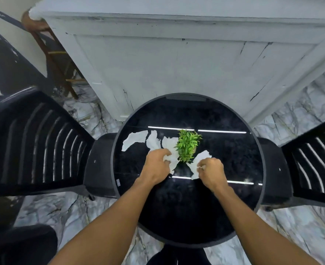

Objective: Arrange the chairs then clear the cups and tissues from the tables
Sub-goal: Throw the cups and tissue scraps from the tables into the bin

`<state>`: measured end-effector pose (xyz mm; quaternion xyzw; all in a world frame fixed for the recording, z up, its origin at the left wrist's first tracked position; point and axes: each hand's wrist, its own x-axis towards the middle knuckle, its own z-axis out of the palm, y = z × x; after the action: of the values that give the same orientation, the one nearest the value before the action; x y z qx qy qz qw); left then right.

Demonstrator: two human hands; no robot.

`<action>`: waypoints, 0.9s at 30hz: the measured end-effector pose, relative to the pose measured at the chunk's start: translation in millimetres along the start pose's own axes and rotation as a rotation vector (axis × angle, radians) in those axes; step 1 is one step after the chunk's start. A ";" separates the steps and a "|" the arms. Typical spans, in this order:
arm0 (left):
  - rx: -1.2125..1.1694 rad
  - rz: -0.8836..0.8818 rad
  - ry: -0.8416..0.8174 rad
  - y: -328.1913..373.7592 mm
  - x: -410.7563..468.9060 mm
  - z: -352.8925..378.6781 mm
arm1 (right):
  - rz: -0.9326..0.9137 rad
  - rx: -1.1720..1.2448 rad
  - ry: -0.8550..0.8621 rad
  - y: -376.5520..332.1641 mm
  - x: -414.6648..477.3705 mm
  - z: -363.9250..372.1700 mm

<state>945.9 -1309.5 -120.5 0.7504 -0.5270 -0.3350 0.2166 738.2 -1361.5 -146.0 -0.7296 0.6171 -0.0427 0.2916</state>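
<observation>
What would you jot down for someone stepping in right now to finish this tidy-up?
Left hand grips the near tissue beside the plant; right hand grips the right tissue. Both lie on the round table. Two loose tissues farther left, untouched. Left chair and right chair stand tucked against the table. No cups in view. Left to do: lift these two, gather the others.

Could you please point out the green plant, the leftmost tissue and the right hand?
green plant (188,145): head view, middle of its leaves.
leftmost tissue (135,139): head view, its broad upper part.
right hand (212,172): head view, back of the hand.
</observation>
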 end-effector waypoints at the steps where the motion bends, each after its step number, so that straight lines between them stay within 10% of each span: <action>1: -0.067 -0.022 0.029 1.0 -4.1 -6.3 | -0.013 0.020 0.005 -4.9 -9.9 6.2; 19: 0.092 -0.139 0.124 -62.8 -47.7 -17.9 | -0.419 0.265 0.210 -132.8 -43.1 45.2; 27: 0.037 -0.148 0.135 -96.3 -54.8 -22.2 | -0.502 -0.036 -0.162 -201.2 27.2 53.6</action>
<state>1012.2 -1225.0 -155.6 0.8121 -0.4605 -0.2888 0.2124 943.4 -1352.9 -102.1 -0.8658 0.3923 -0.0444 0.3073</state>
